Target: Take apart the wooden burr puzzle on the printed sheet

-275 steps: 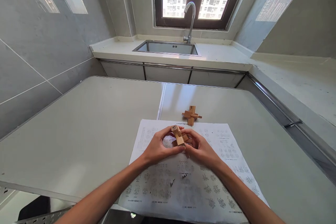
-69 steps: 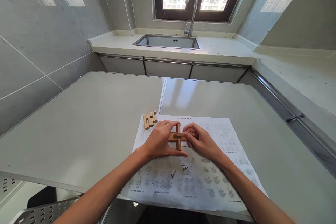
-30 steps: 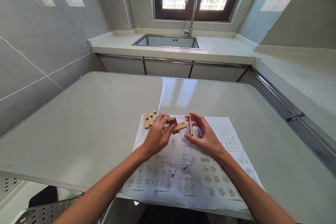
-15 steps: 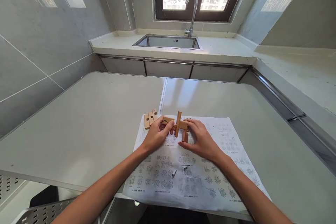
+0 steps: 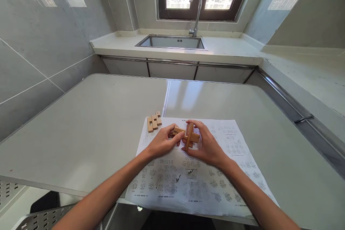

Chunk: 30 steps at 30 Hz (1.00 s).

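Note:
Between my hands, above the paper, is a group of interlocked wooden puzzle pieces point(image 5: 189, 136), with one bar crossing the others. My left hand point(image 5: 165, 141) pinches the left end of the assembly, where a dark mark shows on the wood. On the other side, my right hand point(image 5: 206, 143) has its thumb and fingers round the two ends of the crossing bar. Parts of the joint are hidden behind the fingers. Several notched wooden pieces point(image 5: 154, 122) lie side by side just beyond my left hand, at the sheet's upper left corner.
A large printed sheet point(image 5: 199, 190) with line drawings and small tears lies on the pale table point(image 5: 81, 129). Past the table are a counter with a sink point(image 5: 172, 47), a tap point(image 5: 198, 10) and a window. A perforated metal chair point(image 5: 45, 219) stands at lower left.
The assembly has shifted slightly right and toward me, and the crossing bar has turned. My right hand's fingers have moved from the right end onto that bar. My left hand keeps its pinch.

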Motion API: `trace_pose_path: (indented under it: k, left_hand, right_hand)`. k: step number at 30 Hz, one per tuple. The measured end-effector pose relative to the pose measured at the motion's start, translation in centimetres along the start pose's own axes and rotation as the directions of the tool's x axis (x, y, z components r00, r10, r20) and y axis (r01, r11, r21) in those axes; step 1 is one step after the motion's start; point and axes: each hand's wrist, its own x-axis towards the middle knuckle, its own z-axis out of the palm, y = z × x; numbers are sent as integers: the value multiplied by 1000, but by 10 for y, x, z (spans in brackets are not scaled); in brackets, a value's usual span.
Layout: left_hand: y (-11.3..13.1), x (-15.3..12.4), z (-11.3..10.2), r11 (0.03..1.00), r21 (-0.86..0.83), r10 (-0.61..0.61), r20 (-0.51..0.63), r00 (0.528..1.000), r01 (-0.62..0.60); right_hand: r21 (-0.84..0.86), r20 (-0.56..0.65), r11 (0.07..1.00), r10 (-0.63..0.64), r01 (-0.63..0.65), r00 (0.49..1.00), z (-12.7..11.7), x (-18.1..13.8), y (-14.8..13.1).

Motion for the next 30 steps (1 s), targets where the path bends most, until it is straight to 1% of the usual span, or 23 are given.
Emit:
trace_pose_path:
  k: [4, 7, 12, 14, 17, 19, 22, 25, 28, 30]
  left_hand:
    - [-2, 1, -2, 999, -45, 11, -1, 1000, -11]
    - [-2, 1, -4, 995, -97, 22, -9, 1000, -23]
    - [-1, 2, -3, 980, -199, 22, -20, 1000, -25]
    - [0, 2, -2, 971, -238, 19, -7, 1000, -20]
    - [0, 2, -1, 964, -265, 16, 25, 1000, -8]
    - [-1, 2, -1, 963, -269, 13, 25, 1000, -5]
    - [-5, 4, -4, 953, -303, -7, -27, 1000, -1]
    - [-8, 6, -10, 933, -359, -24, -126, 992, -23]
    - [-9, 6, -14, 948, -313, -10, -194, 981, -52]
    - [-8, 6, -13, 966, -256, -10, -220, 975, -47]
  right_hand:
    - [16, -36, 999, 36, -35, 999, -2, -1, -2]
    - [22, -63, 999, 40, -39, 997, -3, 0, -3]
    - [75, -53, 996, 61, -57, 997, -4, 2, -5]
    - [98, -39, 994, 60, -56, 997, -5, 3, -7]
    - [120, -29, 992, 50, -46, 998, -5, 4, -9]
    - [141, -22, 989, 53, -50, 998, -6, 4, -9]
    - [192, -14, 980, 63, -59, 998, -9, 4, -5]
    - [249, -77, 966, 86, -64, 993, -13, 5, 3]
    - [267, -139, 957, 152, -111, 979, -17, 6, 9]
    - [234, -121, 953, 224, -192, 967, -16, 7, 11]
